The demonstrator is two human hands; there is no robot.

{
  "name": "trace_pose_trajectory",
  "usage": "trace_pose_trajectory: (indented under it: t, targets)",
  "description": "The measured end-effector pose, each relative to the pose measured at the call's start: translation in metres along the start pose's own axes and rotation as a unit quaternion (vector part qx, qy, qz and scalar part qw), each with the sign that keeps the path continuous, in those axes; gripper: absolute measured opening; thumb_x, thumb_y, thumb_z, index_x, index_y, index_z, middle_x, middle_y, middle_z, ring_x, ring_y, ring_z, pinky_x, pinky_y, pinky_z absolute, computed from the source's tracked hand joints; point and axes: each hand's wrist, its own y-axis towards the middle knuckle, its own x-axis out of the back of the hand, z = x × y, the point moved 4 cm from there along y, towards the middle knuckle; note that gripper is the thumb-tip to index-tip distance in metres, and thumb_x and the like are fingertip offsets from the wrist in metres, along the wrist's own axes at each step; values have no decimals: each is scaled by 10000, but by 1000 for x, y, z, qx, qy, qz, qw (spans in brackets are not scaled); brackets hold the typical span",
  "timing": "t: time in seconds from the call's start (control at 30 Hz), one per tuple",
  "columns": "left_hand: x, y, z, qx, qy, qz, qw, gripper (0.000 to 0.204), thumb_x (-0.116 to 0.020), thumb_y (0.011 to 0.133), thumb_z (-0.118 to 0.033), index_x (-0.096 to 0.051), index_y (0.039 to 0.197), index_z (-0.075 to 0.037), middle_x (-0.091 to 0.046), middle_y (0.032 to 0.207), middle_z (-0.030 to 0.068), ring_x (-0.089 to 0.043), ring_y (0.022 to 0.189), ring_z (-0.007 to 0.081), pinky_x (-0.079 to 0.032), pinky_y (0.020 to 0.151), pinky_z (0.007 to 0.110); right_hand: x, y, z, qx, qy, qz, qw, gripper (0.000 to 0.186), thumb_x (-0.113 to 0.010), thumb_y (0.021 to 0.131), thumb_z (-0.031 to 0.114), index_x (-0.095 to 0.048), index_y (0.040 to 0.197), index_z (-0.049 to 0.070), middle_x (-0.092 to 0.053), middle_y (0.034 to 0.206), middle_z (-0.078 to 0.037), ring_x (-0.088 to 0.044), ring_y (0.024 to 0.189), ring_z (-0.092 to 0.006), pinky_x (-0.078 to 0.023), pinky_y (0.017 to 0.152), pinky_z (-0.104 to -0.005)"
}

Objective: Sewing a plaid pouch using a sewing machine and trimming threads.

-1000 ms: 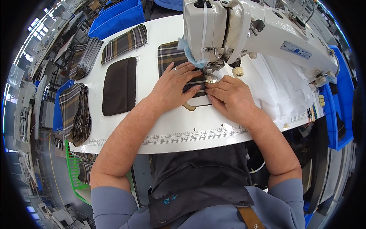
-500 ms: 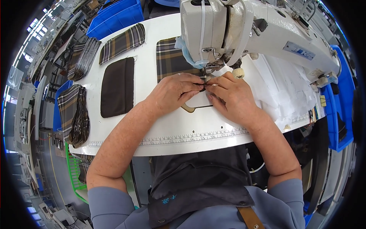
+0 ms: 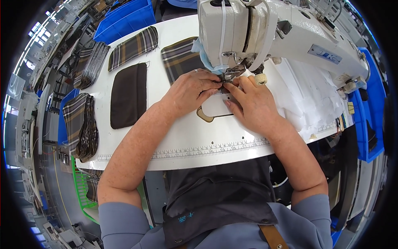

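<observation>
A plaid fabric piece (image 3: 179,56) in brown, black and white lies partly under the head of a white sewing machine (image 3: 226,35). My left hand (image 3: 192,91) is closed on its near edge, fingertips pressed together just left of the presser foot (image 3: 224,77). From the right, my right hand (image 3: 253,103) holds the same edge with bent fingertips close to the foot. Its thumb rests lower, over the metal plate. My fingers and the machine head hide the needle and much of the cloth's edge.
A dark brown panel (image 3: 129,95) and another plaid piece (image 3: 133,47) lie left on the white table (image 3: 182,137). Plaid stacks (image 3: 81,124) stand at its left edge. White sheets (image 3: 304,97) spread right. Blue bins (image 3: 124,20) sit behind left and at far right.
The plaid piece has turned, its far end swinging left and away. My right thumb has moved slightly down and left, apart from the fingertips. My left hand stays beside the foot.
</observation>
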Motion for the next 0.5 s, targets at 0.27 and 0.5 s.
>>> trace_pose_trajectory:
  t: [0.27, 0.5]
  targets:
    - [0, 1, -10, 28, 31, -1, 999, 223, -710, 891, -137, -768, 1088, -48, -721, 1143, 107, -676, 1061, 284, -541, 962, 381, 0, -1, 0, -2, -4, 3, 1000, 345, -691, 887, 267, -688, 1165, 64, -645, 1081, -98, -625, 953, -293, -502, 808, -422]
    - [-2, -2, -19, 50, 28, 3, 998, 262, -721, 880, -141, -749, 1113, -24, -682, 1146, 113, -646, 1064, 304, -534, 944, 402, -2, -3, -2, -1, 8, 0, 1000, 325, -687, 885, 226, -693, 1166, 64, -630, 1073, -89, -619, 939, -280, -502, 776, -417]
